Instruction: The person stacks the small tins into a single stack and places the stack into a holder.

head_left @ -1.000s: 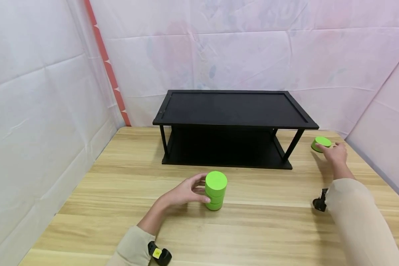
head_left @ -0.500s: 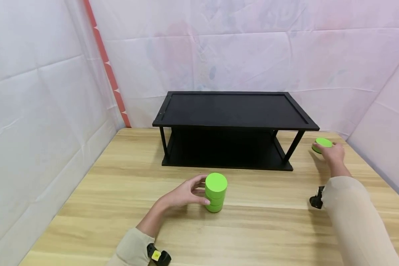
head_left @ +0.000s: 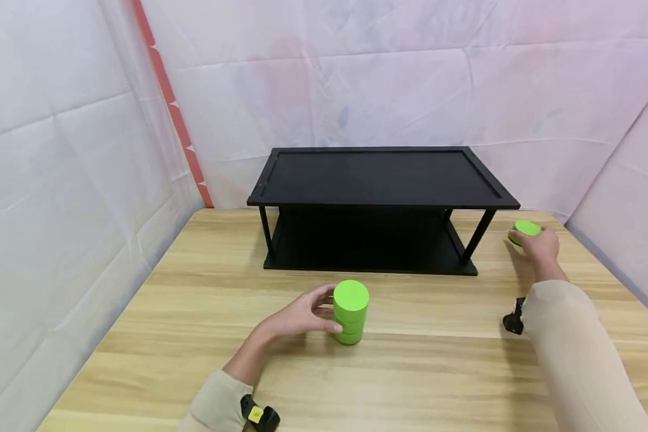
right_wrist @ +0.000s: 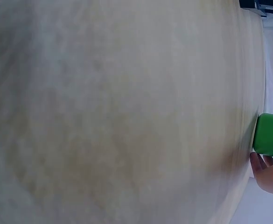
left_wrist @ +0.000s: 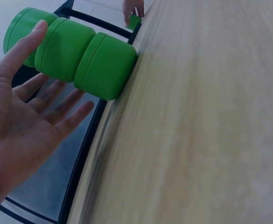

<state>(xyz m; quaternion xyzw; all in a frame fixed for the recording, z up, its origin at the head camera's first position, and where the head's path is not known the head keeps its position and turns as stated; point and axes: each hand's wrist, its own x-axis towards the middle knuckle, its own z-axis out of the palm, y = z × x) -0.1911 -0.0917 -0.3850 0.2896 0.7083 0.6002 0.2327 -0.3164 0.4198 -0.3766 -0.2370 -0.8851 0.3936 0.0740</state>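
The head camera looks forward and down from in front of and above the black rectangular two-tier shelf (head_left: 383, 177), far enough back to frame it whole. The left wrist camera sits low before the shelf, rolled sideways, close to the stack of three green cylindrical tubs (left_wrist: 67, 52); the shelf lies beyond. The right wrist camera, also rolled, sits low over the pale wood-grain tabletop (right_wrist: 127, 116) at the shelf's front right, catching only its corner. All three share the single green cylindrical tub (head_left: 527, 228) right of the shelf.
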